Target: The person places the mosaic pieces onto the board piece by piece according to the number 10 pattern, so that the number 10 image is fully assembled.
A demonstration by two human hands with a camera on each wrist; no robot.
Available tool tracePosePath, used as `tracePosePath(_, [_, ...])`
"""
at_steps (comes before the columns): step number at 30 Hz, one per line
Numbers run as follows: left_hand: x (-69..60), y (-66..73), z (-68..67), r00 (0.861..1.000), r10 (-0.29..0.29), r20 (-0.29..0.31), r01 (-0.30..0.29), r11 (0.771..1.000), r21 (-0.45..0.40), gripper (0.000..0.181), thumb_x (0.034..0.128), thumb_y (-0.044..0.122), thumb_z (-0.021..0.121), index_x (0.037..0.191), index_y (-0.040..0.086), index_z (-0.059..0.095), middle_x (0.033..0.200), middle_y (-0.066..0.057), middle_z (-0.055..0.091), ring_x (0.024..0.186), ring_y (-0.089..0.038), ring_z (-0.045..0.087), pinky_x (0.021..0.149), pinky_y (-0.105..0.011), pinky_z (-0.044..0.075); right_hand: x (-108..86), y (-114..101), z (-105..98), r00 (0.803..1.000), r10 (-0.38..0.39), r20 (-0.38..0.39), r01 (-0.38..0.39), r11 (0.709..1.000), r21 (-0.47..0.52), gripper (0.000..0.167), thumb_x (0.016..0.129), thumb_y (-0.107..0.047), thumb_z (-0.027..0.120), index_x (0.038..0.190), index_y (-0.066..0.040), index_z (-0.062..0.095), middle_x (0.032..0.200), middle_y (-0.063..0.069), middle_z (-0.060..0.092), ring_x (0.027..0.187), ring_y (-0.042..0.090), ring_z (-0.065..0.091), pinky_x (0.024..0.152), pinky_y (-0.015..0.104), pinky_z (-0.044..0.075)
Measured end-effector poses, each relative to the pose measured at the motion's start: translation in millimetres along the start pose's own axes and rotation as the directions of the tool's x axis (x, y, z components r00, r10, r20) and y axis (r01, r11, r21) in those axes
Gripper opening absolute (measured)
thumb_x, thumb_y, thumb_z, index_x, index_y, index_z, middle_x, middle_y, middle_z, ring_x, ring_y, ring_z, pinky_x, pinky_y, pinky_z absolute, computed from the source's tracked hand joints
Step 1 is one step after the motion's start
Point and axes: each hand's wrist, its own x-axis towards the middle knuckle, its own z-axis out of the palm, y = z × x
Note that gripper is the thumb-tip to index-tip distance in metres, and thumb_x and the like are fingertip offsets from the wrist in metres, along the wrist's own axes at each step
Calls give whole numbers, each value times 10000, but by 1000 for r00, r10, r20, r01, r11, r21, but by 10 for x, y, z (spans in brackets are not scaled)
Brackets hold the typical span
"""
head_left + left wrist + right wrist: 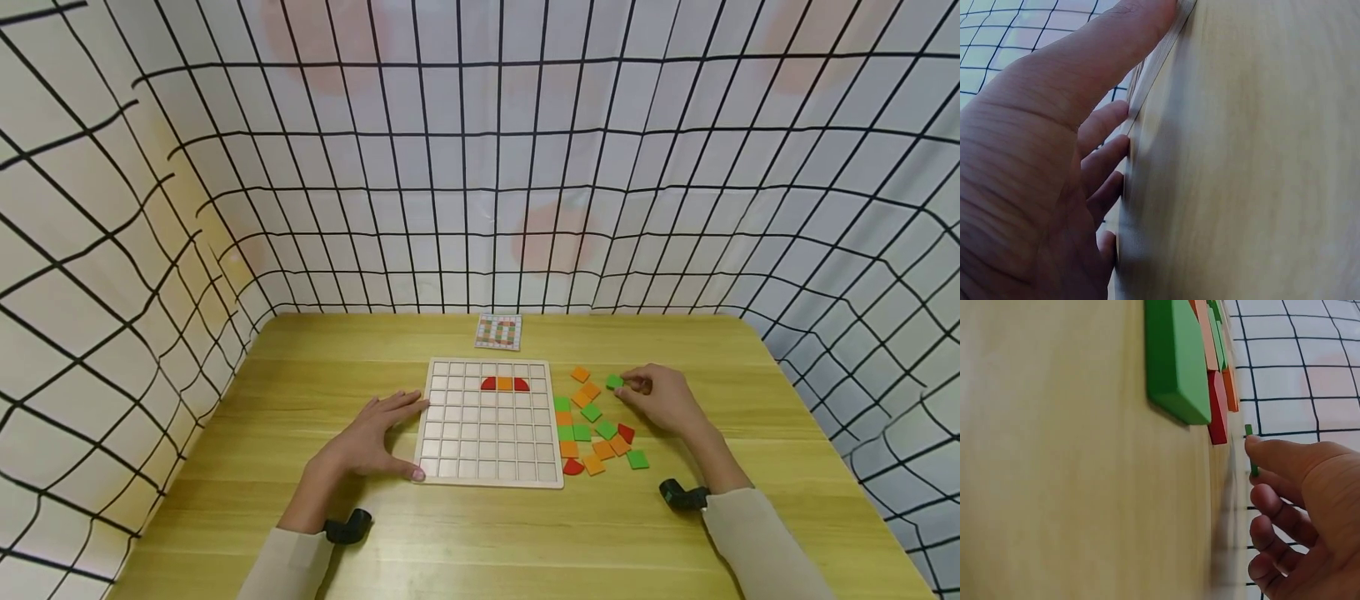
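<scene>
A pale square grid board (480,433) lies on the table. Near its top, an orange square tile (505,384) sits between two red quarter-round tiles (488,384). Along the board's left edge rests my left hand (367,437), thumb at the lower corner and fingers spread higher up. The left wrist view shows those fingers (1105,156) fairly straight against the edge. Right of the board, my right hand (663,400) pinches a green square tile (614,382) between thumb and fingers. In the right wrist view that tile (1254,465) is seen edge-on, partly covered by the thumb.
Loose green, orange and red tiles (582,432) lie scattered beside the board's right edge, some touching it. Behind the board is a small card with a coloured pattern (498,332). White walls with a black grid (480,167) enclose the table's back and sides.
</scene>
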Motion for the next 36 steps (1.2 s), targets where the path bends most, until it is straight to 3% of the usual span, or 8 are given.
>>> tracePosePath(8, [-15, -12, 3, 1000, 6, 0, -6, 1000, 1, 1139, 657, 659, 891, 1593, 218, 416, 1690, -60, 323, 1578, -382, 233, 1276, -657, 98, 18, -122, 77, 999, -29, 16, 29, 1000, 2, 367, 961, -299, 745, 1220, -40, 736, 984, 52, 677, 843, 196, 558, 744, 337, 500])
tracePosePath(14, [-17, -27, 11, 1000, 5, -4, -5, 1000, 10, 1136, 660, 671, 882, 1596, 233, 411, 1691, -53, 322, 1577, -379, 236, 1277, -653, 101, 25, -320, 145, 997, -78, 21, 77, 997, 26, 355, 951, -279, 758, 1206, -32, 745, 978, 50, 685, 836, 189, 568, 729, 330, 509])
tracePosePath(36, [-14, -8, 3, 1000, -7, 5, 7, 1000, 1, 1150, 645, 668, 893, 1600, 258, 402, 1702, -20, 298, 1590, -342, 216, 1296, -611, 76, 185, -923, 557, 986, -140, 89, 127, 983, 133, 310, 917, -249, 796, 1162, -62, 762, 913, -3, 659, 814, 174, 532, 723, 290, 472])
